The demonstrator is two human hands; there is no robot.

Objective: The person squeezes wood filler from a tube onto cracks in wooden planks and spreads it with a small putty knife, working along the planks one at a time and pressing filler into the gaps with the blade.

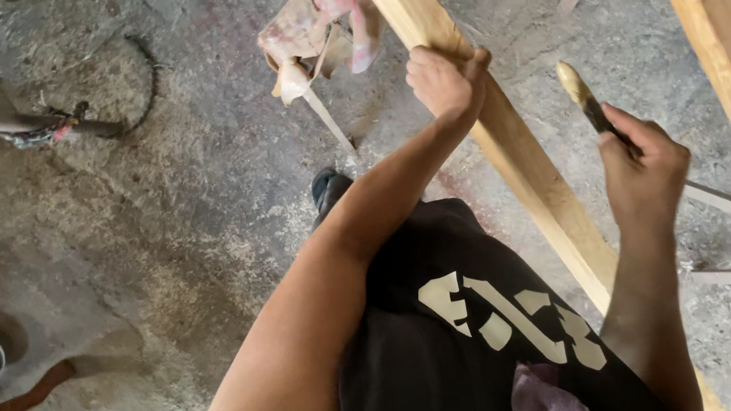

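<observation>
Overhead, the left hand (446,80) clamps its fingers round a pale wooden beam (512,143) slanting across the concrete floor (188,194), apparently to steady it. Just beside it, the right hand (641,167) has its fingers closed on a brush (585,100) with a dark handle and tan bristles pointing up, near the bare timber.
</observation>
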